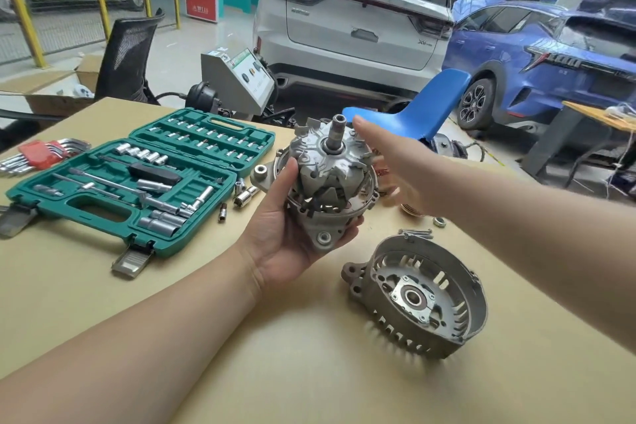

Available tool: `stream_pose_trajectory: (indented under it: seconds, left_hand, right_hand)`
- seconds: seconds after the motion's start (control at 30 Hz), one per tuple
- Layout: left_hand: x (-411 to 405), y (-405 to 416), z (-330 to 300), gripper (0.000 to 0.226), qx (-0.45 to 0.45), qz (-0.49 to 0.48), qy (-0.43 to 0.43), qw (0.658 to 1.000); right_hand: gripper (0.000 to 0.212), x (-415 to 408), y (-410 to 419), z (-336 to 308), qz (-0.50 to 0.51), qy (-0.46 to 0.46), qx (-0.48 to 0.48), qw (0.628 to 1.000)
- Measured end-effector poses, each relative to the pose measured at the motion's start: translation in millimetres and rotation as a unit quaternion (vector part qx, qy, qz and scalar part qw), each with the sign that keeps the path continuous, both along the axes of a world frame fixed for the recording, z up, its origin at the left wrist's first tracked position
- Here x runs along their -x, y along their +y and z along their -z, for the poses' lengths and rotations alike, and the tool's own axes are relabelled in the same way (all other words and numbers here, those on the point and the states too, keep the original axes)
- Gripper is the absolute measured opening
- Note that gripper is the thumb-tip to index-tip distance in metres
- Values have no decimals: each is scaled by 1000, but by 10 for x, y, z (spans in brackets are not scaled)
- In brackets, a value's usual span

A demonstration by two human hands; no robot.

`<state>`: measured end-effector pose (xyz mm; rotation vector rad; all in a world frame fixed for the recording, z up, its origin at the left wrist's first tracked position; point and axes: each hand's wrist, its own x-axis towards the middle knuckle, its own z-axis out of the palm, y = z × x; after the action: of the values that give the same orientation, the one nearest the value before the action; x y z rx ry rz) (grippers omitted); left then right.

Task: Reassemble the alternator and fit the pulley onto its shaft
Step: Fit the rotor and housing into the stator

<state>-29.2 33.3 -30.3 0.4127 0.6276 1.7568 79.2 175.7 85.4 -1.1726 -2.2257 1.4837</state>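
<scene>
Rotor (330,175) is being gripped upright by the left hand (285,237); right hand (395,175) is being held flat beside it, cover (423,296) lying on the bench (241,337).

green socket set (137,179), hex keys (41,155), blue chair (426,107)

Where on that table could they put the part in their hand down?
Bare table lies near its front edge, between the green socket case and the loose housing. Crowded: sockets beside the case, and bolts and a nut behind the housing.
</scene>
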Motion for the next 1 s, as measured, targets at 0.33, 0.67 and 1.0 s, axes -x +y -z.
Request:
stream_pose_trajectory:
  seconds: [0.33, 0.67, 1.0]
  left_hand:
    - [59, -31, -83, 55, 114, 0, 87, 990]
    - [241, -27, -77, 50, 174, -47, 146, 973]
    - [233, -35, -22, 56, 167, -85, 224, 957]
  right_hand:
    - [51, 12, -84, 543, 53, 134, 259, 955]
    - [45, 161, -14, 666, 24, 134, 248, 959]
    - [84, 97, 88, 689, -45, 176, 199, 963]
